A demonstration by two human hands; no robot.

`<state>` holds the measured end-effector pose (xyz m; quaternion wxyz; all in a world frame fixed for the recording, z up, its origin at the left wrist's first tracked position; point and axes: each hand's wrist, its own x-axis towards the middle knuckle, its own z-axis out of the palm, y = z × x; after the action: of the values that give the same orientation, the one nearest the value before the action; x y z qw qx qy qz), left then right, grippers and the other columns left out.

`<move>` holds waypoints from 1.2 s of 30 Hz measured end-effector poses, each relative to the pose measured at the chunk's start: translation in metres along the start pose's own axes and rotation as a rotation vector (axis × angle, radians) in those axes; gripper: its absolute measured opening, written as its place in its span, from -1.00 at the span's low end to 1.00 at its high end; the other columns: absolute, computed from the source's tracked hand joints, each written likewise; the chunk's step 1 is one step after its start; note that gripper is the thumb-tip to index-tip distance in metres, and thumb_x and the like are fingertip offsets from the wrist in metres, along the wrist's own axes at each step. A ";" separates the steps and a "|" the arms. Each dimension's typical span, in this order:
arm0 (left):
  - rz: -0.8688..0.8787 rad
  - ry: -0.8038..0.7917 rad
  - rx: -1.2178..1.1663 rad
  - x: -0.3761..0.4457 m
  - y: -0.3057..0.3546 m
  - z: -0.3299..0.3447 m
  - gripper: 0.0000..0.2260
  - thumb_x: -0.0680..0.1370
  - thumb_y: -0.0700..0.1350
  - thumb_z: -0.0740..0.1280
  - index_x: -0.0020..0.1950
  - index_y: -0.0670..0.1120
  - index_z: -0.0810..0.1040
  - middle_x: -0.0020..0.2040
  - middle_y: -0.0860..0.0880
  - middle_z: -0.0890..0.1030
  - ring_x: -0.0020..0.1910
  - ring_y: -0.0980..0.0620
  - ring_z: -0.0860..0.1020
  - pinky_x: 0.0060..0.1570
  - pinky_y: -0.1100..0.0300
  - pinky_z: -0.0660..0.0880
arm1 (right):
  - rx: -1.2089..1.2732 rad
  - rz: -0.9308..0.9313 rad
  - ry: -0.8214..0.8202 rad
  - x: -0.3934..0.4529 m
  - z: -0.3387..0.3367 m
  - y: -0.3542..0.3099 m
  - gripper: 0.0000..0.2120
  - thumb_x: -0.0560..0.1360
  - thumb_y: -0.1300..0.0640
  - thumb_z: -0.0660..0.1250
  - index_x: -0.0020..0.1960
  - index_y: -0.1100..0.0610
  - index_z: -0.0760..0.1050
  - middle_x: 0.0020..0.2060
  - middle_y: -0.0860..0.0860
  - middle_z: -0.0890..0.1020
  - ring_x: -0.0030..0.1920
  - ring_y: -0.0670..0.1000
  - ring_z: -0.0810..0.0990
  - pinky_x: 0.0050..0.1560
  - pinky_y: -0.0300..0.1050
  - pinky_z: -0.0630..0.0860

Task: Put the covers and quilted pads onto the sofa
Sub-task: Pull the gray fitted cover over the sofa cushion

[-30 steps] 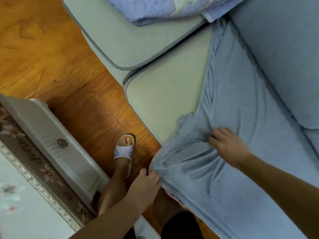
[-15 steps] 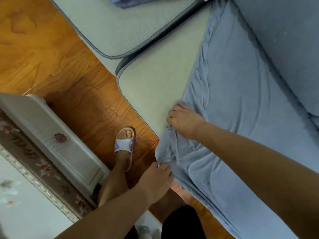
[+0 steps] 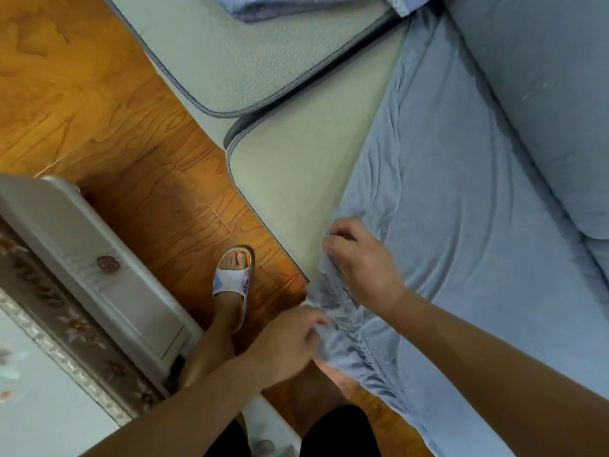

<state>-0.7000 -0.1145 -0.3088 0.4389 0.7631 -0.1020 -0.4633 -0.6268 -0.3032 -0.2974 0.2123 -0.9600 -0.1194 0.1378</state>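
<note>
You see soft, matt blue cloth cover (image 3: 461, 225), pebbly pale seat cushion (image 3: 296, 179), and glossy grained wood floor (image 3: 99, 110).

You see soft, even daylight with no hard glare. The wooden floor (image 3: 108, 103) shines warm orange. Your left hand (image 3: 290, 341) looks smeared with blur. Straight lines bend near the edges, and a dark shadow sits under your legs.

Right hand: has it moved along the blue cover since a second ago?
Yes. The right hand has moved from the middle of the blue cover to its bunched edge beside the bare seat cushion, nearer the left hand.
</note>
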 end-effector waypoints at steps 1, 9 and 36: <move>-0.092 0.103 -0.153 0.005 0.005 -0.015 -0.75 0.65 -0.22 0.23 0.19 0.09 0.57 0.15 0.14 0.60 0.14 0.23 0.54 0.16 0.31 0.51 | 0.070 0.066 0.037 -0.007 -0.002 -0.004 -0.88 0.56 0.25 0.30 0.07 0.12 0.56 0.15 0.03 0.48 -0.09 0.04 0.56 -0.16 -0.03 0.56; -0.047 0.086 -0.766 0.063 0.073 -0.110 -0.45 0.54 -0.49 0.13 0.46 -0.09 0.48 0.30 0.00 0.61 0.28 0.07 0.57 0.23 0.29 0.52 | 0.367 0.090 0.224 -0.032 -0.028 -0.073 -0.87 0.61 0.16 0.26 0.00 0.13 0.58 0.17 -0.05 0.38 -0.16 -0.09 0.56 -0.18 -0.30 0.53; -0.240 0.394 -1.153 -0.012 -0.042 -0.193 -0.52 0.68 0.04 0.19 0.36 -0.37 0.40 0.25 -0.35 0.54 0.13 -0.26 0.59 0.04 -0.07 0.58 | 0.336 0.247 0.143 0.089 -0.008 -0.055 -0.80 0.55 0.31 0.26 0.09 0.12 0.58 -0.02 -0.04 0.55 -0.05 -0.01 0.55 0.03 -0.17 0.46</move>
<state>-0.5637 0.0282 -0.2974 0.7361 0.4805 0.3341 -0.3402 -0.5510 -0.2318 -0.2851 0.3589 -0.9258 0.0393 0.1122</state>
